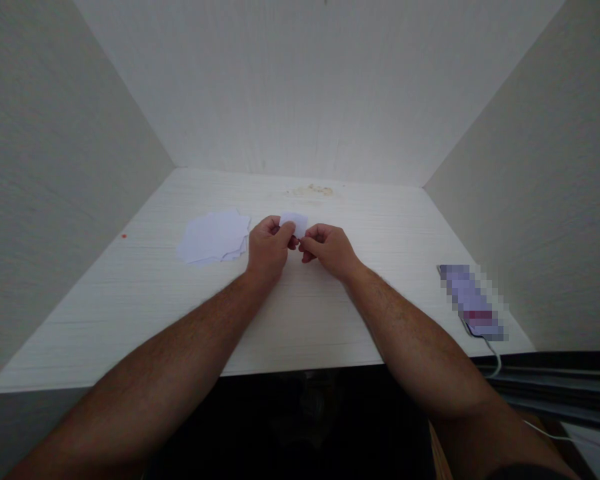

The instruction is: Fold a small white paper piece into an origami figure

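White, squarish paper [301,222] is pinched in the left hand [270,248] toward the back edge of the streaked worktop [310,313]; the right hand [330,248] curls close, hold unclear.

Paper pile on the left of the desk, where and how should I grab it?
Probably pinch the right edge of the paper pile, coming in from the right: the sheets lie flat, and their uneven corners there should be easier to catch. That edge is also nearest your left hand, though it's holding a small paper piece.
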Motion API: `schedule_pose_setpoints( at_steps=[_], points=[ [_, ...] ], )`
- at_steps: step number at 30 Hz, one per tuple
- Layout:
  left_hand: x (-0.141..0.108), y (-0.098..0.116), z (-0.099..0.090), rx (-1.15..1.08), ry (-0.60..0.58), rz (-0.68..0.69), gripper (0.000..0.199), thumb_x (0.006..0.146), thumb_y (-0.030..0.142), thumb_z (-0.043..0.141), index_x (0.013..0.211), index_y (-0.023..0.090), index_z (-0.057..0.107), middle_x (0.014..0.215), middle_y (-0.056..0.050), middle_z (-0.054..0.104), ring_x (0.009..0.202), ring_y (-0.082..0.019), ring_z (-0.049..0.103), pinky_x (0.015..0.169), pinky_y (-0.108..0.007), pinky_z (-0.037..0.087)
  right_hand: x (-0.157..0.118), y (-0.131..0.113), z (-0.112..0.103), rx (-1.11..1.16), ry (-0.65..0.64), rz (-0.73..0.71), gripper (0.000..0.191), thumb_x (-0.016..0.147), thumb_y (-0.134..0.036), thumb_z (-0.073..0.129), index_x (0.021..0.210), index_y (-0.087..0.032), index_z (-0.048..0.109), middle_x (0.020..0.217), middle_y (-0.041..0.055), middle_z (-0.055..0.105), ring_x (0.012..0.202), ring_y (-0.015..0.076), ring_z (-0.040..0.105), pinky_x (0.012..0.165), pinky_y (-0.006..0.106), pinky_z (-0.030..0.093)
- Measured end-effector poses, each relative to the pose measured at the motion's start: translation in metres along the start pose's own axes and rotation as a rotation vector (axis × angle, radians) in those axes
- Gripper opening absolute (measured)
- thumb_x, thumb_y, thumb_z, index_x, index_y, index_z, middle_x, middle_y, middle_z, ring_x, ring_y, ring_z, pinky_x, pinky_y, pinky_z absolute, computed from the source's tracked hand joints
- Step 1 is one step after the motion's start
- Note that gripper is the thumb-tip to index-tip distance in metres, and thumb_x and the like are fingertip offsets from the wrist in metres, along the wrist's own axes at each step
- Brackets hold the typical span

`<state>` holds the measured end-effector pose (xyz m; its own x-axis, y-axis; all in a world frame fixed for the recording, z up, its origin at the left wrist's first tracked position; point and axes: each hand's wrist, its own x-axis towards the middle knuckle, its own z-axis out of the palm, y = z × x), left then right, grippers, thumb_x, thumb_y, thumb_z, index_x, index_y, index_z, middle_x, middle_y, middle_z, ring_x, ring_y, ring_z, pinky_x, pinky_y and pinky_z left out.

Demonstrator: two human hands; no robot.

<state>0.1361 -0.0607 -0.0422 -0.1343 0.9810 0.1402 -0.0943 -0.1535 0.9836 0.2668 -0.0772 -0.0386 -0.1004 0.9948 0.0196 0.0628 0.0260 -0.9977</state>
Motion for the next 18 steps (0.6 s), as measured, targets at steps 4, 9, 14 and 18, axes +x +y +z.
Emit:
schedule_pose_setpoints(
  at_steps=[4,9,14,18],
  points=[
    [0.0061,-0.0008,-0.0014,-0.106,0.082,0.0,0.01,0.073,0.023,0.063,0.067,0.018,0.056,0.052,0.003,0.056,0.047,-0.01,0.052,0.045,-0.022,0.043,-0.0003,0.0023,0.0,-0.038,0.012,0.028,0.004,0.072,-0.015,0.064,0.075,-0.016,0.061,0.061,-0.0015,0.066,0.047,0.0079,0.06,0.046,0.019,0.048],
    [0.0084,-0.003,-0.0026,-0.12,0.087,0.001,0.011,0.073,0.025,0.064,0.069,0.018,0.057,0.054,0.003,0.057,0.047,-0.01,0.052,0.047,-0.022,0.044,-0.0003,0.0031,0.0009,0.047,0.03,0.057,0.009,0.068,-0.016,0.068,0.075,-0.016,0.062,0.058,-0.0024,0.064,0.046,0.009,0.059,0.047,0.021,0.05],
    [0.002,-0.0039,-0.0011,-0.074,0.01,0.012,0.01,0.074,0.027,0.065,0.073,0.018,0.06,0.057,0.001,0.061,0.049,-0.01,0.054,0.048,-0.022,0.045,-0.0011,0.0008,0.0028,0.092,0.05,0.025,0.014,0.069,-0.026,0.071,0.073,-0.017,0.06,0.061,-0.0019,0.065,0.047,0.0086,0.058,0.048,0.023,0.052],
    [0.0006,-0.0035,-0.0007,-0.091,-0.027,0.003,0.011,0.075,0.028,0.066,0.074,0.018,0.06,0.057,0.001,0.061,0.049,-0.011,0.054,0.049,-0.023,0.045,-0.0014,0.0016,0.0024,0.033,0.075,-0.006,0.013,0.072,-0.027,0.069,0.07,-0.017,0.06,0.061,-0.0011,0.065,0.048,0.0086,0.058,0.048,0.022,0.05]
  ],
)
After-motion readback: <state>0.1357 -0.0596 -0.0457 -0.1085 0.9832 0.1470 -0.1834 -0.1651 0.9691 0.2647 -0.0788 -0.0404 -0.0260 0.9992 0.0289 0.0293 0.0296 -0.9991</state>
